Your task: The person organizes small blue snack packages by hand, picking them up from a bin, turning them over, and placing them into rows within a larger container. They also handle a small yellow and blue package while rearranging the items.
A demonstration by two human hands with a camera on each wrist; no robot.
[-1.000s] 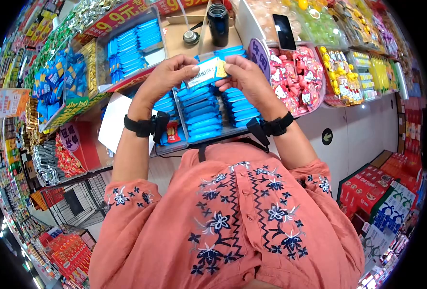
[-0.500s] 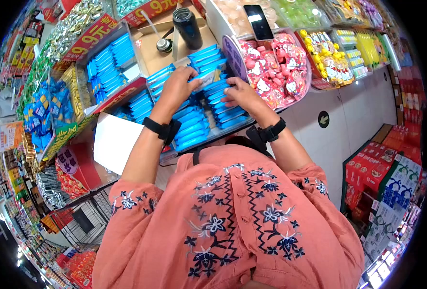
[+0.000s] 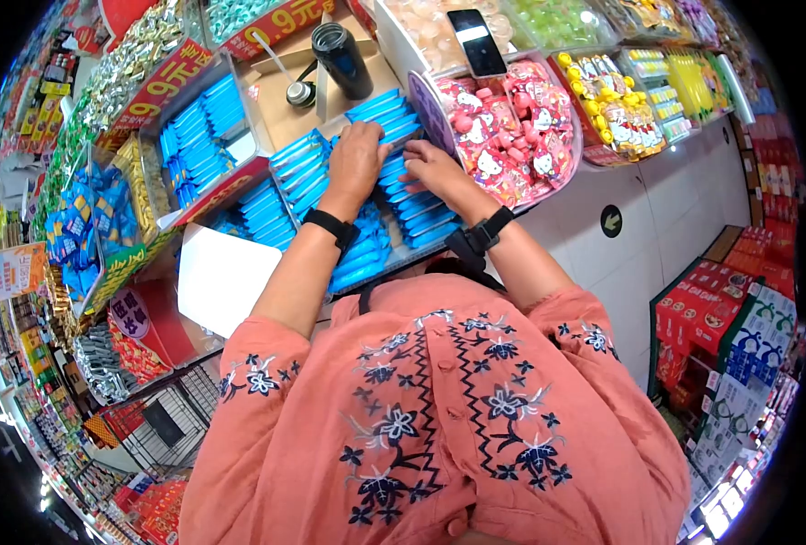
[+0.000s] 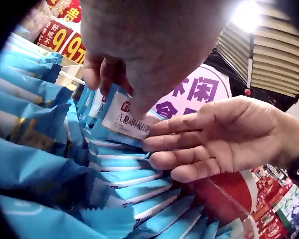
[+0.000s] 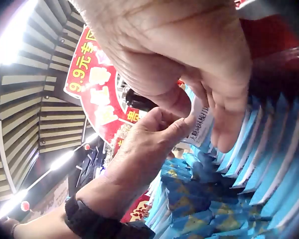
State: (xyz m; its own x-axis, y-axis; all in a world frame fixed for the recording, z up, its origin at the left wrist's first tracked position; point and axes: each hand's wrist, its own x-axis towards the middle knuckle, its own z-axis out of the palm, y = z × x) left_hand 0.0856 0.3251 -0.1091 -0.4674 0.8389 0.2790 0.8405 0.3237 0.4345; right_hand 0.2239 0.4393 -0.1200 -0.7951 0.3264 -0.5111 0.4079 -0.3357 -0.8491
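"So what's each hand up to here?"

"Left hand (image 3: pixel 358 162) is pinching a blue packet (image 4: pixel 124 117), the one with the white label. Right hand (image 3: pixel 435 168) has its fingers pretty much straight, tips right by the label. Can't tell if they're actually touching it tbh."

"Are the hands together, or nah?"

"Close but apart. Head view shows a little gap between them."

"And the packet, where's it at?"

"Basically between the two hands, tilted, right over a row of blue packets (image 4: pixel 144 189). That row runs below the right hand and back toward the person's embroidered shirt (image 3: pixel 439 409). There's another blue stack (image 3: pixel 303 168) just left of the left hand."

"Anything else nearby?"

"Yeah, loads. Dark bottle (image 3: pixel 341 64) standing beyond the left hand, purple sign (image 3: pixel 430 109) just past the right one. Pink packets (image 3: pixel 512 136) sit to the right of the right hand, with a phone (image 3: pixel 477 44) lying beyond them. Oh, and a white sheet (image 3: pixel 226 277) to the left of the left forearm. Both wrists have black bands on (image 3: pixel 335 227)."
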